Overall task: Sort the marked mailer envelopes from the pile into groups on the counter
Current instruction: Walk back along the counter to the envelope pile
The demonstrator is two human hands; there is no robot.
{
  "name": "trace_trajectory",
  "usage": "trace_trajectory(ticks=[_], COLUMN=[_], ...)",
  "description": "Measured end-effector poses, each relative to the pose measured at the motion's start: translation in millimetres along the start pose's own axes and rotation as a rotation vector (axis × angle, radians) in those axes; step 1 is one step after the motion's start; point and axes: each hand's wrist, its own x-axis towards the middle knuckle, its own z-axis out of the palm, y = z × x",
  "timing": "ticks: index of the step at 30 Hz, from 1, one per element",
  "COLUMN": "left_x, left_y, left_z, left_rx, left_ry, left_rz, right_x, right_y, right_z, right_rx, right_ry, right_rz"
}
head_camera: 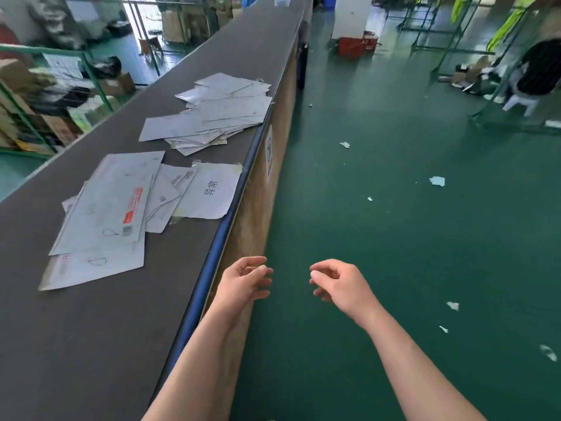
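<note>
Here both hands (285,282) hang loosely curled (holding nothing), well right of the envelopes (104,220).

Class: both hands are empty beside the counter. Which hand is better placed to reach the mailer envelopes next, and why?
Left. The left hand hovers at the counter edge, nearest the mailer envelopes. The right hand hangs over the green floor, farther off.

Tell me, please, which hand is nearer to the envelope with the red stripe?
Left. The left hand hangs empty just off the counter's edge, to the right of the red-striped envelope and nearer the camera; the right hand is farther right, over the green floor.
</note>
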Motion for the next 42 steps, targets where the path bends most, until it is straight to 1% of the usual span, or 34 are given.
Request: trace_trajectory(ticks=[4,8,10,13,17,19,23,25,30,32,35,38,42], left_x=[77,168,216,281,352,379,440,465,579,636,708,768,826], left_y=[14,25,37,74,133,154,178,188,212,225,256,301,340], left_z=[42,108,144,185,221,223,215,210,192,188,184,180,178], left_rx=[0.017,0.084,0.138,0.208,0.213,0.197,0.129,0.103,-0.031,-0.092,-0.138,-0.164,-0.165], left_ry=[-0.058,-0.121,-0.166,-0.171,-0.128,-0.062,0.132,0.18,0.266,0.269,0.258,0.276,0.31], left_rz=[-0.065,-0.144,-0.147,-0.142,-0.089,-0.084,-0.076,-0.078,-0.079,-0.1,-0.125,-0.096,-0.102], right_x=[71,161,210,283,388,432,522,557,675,725,787,851,923], right_y=[7,33,41,29,-20,-51,-100,-111,-148,-169,-205,-237,-260], right_z=[-36,-88,-122,-167,-207,-212,-203,-195,-171,-169,-178,-191,-196], right_rx=[0.055,0.115,0.16,0.196,0.167,0.16,0.089,0.027,-0.137,-0.204,-0.262,-0.228,-0.128], right_ry=[0.016,0.052,0.092,0.106,0.022,-0.017,-0.171,-0.23,-0.335,-0.349,-0.325,-0.264,-0.25], right_rz=[0.073,0.151,0.169,0.187,0.131,0.088,0.016,-0.004,-0.035,-0.046,-0.052,-0.056,-0.024])
